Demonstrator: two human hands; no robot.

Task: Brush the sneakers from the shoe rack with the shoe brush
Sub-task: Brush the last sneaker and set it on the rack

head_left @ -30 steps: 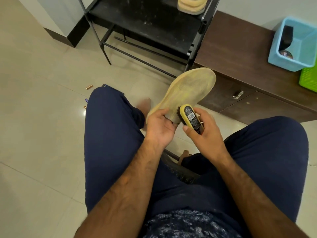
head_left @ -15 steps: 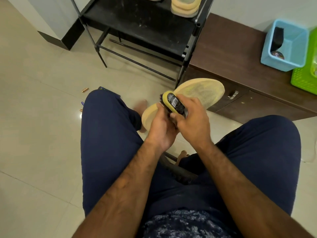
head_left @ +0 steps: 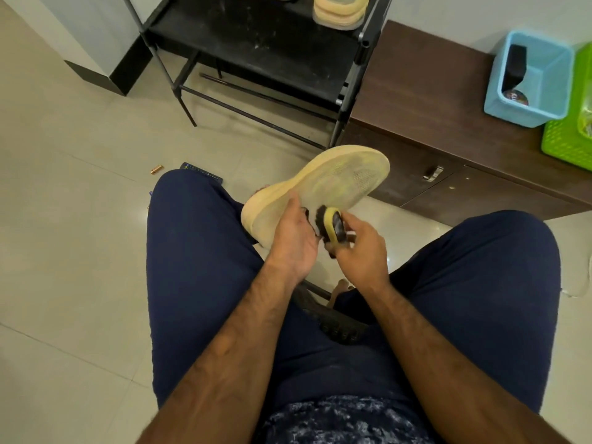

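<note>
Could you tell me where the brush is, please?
The brush is central in head view, held by the right hand against the sneaker's sole, beside the left hand.

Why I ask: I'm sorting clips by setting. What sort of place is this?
Probably a home entryway: a black metal shoe rack stands on pale floor tiles beside a low brown wooden cabinet bearing a light blue plastic basket.
</note>
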